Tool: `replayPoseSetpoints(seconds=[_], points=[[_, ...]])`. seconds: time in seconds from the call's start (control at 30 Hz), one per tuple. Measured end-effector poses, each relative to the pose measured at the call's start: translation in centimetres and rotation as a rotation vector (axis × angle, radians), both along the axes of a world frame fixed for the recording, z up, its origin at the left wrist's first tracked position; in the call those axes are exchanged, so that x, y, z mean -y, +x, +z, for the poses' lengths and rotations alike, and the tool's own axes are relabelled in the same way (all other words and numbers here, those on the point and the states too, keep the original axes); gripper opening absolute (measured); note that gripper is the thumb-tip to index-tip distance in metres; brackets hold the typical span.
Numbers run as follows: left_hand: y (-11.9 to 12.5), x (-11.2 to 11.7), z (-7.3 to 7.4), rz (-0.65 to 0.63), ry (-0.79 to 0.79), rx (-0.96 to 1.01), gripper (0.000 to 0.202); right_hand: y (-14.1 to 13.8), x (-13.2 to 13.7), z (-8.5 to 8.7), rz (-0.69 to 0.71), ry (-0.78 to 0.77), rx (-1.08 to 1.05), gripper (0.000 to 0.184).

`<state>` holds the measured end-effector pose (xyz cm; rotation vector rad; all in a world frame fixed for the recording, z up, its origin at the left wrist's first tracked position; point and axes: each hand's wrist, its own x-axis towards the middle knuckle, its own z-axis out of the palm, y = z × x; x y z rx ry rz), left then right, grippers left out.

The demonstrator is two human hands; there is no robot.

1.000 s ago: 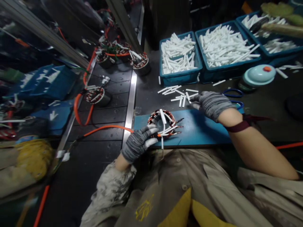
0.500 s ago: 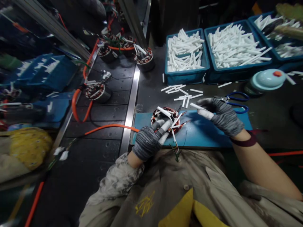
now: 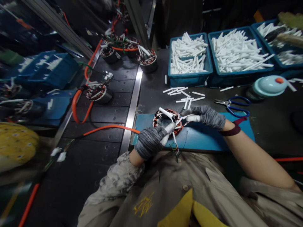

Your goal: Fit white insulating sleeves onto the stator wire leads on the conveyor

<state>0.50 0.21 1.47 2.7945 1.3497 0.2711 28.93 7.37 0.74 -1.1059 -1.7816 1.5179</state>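
Note:
A motor stator [image 3: 156, 119] with copper windings and white sleeved leads lies on a blue mat [image 3: 210, 138] in front of me. My left hand [image 3: 152, 139], in a grey glove with white fingertips, is closed at the stator's near right edge, its thumb and fingers on the leads there. At the stator's right side, the fingers of my right hand [image 3: 205, 116] pinch a thin white sleeve tube [image 3: 187, 116] against a wire end; the fingertips hide part of it. Several loose white tubes [image 3: 177, 91] lie just beyond the mat. Blue-handled snips [image 3: 228, 103] rest behind my right hand.
Blue bins [image 3: 191, 80] heaped with white tubes stand at the back right, with a light-blue-lidded bottle [image 3: 267, 86] before them. Left of a metal rail [image 3: 132, 110], more stators [image 3: 100, 94] and orange cable [image 3: 75, 107] sit on a black slatted surface. A person's yellow patterned sleeve [image 3: 17, 143] shows far left.
My right hand has moved left with the white tube, from above the mat to the stator's leads, uncovering the snips. My left hand's fingers have drawn from the stator's centre to its near right edge.

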Motion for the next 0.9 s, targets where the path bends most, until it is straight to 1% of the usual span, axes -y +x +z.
replayPoseSetpoints(seconds=[0.07,0.1,0.17,0.23,0.3,0.4,0.47,0.5,0.53,0.57,0.63,0.67,0.7,0.73,0.77,0.83,0.87,0.9], points=[[0.1,-0.2,0.1,0.007,-0.032,-0.022,0.044,-0.7,0.0,0.5,0.043,0.122,0.103,0.038],[0.2,-0.3,0.1,0.01,-0.029,-0.04,0.044,-1.1,0.1,0.7,0.07,0.155,0.147,0.039],[0.2,-0.5,0.1,0.01,-0.015,-0.079,0.045,-1.8,0.3,0.7,0.127,0.127,0.177,0.05],[0.3,-0.6,0.0,0.01,-0.015,-0.091,0.045,-2.1,0.4,0.5,0.152,0.029,0.136,0.059],[0.3,-0.7,0.0,0.01,-0.028,-0.084,0.046,-2.0,0.5,0.2,0.11,-0.027,0.101,0.059],[0.2,-0.7,0.2,0.021,-0.049,-0.109,0.049,-1.0,0.0,0.1,-0.022,-0.043,0.036,0.044],[0.3,-0.8,0.4,0.027,-0.057,-0.142,0.05,-0.5,-0.2,0.2,-0.083,-0.052,0.006,0.042],[0.4,-0.8,0.5,0.027,-0.055,-0.156,0.049,-0.6,-0.1,0.4,-0.096,-0.028,0.024,0.041],[0.5,-0.8,0.5,0.027,-0.046,-0.17,0.049,-0.8,0.1,0.7,-0.099,0.03,0.08,0.037],[0.7,-0.7,0.6,0.027,-0.033,-0.187,0.049,-1.2,0.6,1.0,-0.112,0.127,0.176,0.033],[0.9,-0.4,0.5,0.03,0.007,-0.208,0.049,-2.5,2.1,1.9,-0.146,0.374,0.461,0.027],[1.1,-0.2,0.5,0.033,0.035,-0.203,0.05,-3.0,2.8,2.3,-0.159,0.486,0.607,0.029],[1.2,0.0,0.5,0.034,0.067,-0.18,0.05,-3.4,3.4,2.6,-0.166,0.567,0.718,0.031],[1.3,0.3,0.5,0.031,0.099,-0.136,0.05,-3.4,3.8,2.8,-0.156,0.608,0.765,0.033],[1.3,0.4,0.5,0.021,0.125,-0.072,0.05,-3.2,3.7,2.8,-0.13,0.606,0.747,0.034],[1.3,0.6,0.7,-0.007,0.144,0.085,0.047,-1.7,2.5,2.2,-0.071,0.517,0.621,0.035],[1.3,0.6,0.8,-0.02,0.135,0.155,0.045,-0.8,1.4,1.7,-0.069,0.451,0.568,0.037],[1.3,0.5,0.8,-0.028,0.119,0.207,0.042,0.2,0.1,1.1,-0.11,0.415,0.601,0.039]])
